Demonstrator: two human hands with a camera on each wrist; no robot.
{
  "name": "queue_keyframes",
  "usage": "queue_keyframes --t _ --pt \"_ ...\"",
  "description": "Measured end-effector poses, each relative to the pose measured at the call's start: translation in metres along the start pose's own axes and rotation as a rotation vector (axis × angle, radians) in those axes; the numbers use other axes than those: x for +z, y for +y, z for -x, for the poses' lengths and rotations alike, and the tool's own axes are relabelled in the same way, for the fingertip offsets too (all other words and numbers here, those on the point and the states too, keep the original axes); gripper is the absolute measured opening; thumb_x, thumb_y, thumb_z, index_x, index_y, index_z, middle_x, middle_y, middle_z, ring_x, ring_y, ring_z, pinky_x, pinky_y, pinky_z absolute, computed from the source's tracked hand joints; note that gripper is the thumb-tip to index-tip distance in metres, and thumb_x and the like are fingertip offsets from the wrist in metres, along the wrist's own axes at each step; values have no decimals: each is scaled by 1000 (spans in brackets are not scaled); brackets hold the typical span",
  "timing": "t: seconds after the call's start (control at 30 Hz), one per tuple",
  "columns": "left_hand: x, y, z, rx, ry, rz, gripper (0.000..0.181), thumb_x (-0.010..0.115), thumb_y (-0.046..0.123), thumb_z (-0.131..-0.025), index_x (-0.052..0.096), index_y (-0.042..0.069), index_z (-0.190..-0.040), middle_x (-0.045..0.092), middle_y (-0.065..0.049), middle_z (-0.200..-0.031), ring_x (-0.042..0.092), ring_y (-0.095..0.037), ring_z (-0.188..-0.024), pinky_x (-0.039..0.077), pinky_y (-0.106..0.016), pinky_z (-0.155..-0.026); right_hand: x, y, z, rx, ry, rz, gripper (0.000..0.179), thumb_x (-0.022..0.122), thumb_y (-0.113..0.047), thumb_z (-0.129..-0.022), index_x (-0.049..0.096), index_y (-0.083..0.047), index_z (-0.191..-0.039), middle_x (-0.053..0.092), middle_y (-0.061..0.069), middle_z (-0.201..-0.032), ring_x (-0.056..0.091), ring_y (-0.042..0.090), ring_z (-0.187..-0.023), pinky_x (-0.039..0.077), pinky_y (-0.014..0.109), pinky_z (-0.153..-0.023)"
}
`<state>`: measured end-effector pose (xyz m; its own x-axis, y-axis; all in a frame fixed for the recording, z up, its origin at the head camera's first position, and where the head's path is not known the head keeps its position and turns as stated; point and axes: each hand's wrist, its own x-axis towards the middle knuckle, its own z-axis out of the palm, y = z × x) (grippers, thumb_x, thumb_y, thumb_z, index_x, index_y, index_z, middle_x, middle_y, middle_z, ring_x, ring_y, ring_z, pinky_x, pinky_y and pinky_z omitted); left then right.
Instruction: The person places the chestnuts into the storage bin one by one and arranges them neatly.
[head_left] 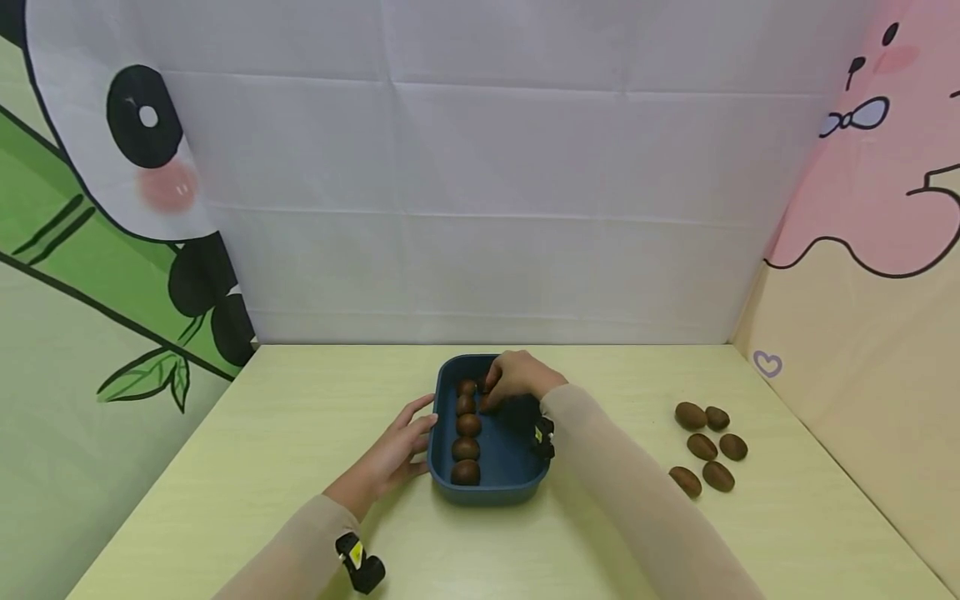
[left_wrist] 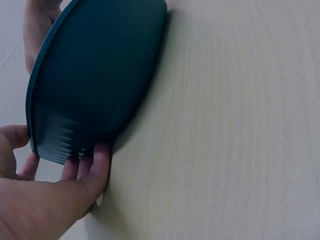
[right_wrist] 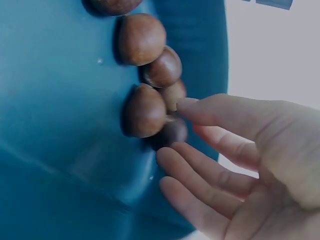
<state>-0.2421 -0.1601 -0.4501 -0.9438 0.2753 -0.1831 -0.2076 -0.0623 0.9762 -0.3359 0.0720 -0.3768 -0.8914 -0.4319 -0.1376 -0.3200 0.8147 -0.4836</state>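
A blue rectangular tray sits on the table, with several brown chestnuts lined up along its left side. My left hand rests its extended fingers against the tray's left outer wall; the left wrist view shows the fingertips touching that wall. Inside the tray's far end, my right hand pinches a dark, blurred chestnut between thumb and fingers. That chestnut lies close beside another chestnut in the right wrist view. The fingers partly hide it.
Several loose chestnuts lie on the pale wooden table, right of the tray. A white cloth wall stands behind the table. Printed cartoon panels flank it on both sides.
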Motion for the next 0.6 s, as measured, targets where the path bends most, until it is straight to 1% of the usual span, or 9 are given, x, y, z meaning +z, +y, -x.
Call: queue_keyframes --t 0.13,0.27,0.37,0.53,0.6 --pt "1 0 1 -2 7 7 59 49 33 -106 23 24 -158 52 -24 -142 57 -31 -124 50 -47 -90 -8 2 8 -38 -7 -11 29 84 -23 -83 74 -12 -107 66 -3 -97 62 17 -90 52 37 -81" --pt "0 0 2 -3 9 9 59 49 33 -106 22 24 -158 53 -23 -140 58 -31 -123 51 -46 -89 -16 6 17 -113 -6 -11 27 79 -17 -86 72 -8 -111 67 -1 -97 63 17 -89 53 34 -79" --pt "0 0 2 -1 11 5 58 48 32 -107 22 23 -158 55 -24 -138 58 -31 -122 51 -46 -88 -22 11 26 -159 -9 -37 29 79 -16 -87 71 -7 -113 67 1 -98 64 17 -89 53 34 -78" --pt "0 0 0 5 11 4 58 48 32 -107 22 23 -158 55 -24 -139 58 -30 -122 50 -46 -89 -34 20 45 -192 -19 -75 31 79 -19 -88 69 -7 -115 68 1 -99 64 19 -93 52 37 -82" --pt "0 -1 -1 3 11 5 58 48 32 -107 22 23 -158 54 -23 -140 58 -29 -122 50 -46 -89 -39 22 54 -190 -17 -82 30 78 -19 -89 69 -9 -115 68 2 -99 64 19 -94 52 38 -83"
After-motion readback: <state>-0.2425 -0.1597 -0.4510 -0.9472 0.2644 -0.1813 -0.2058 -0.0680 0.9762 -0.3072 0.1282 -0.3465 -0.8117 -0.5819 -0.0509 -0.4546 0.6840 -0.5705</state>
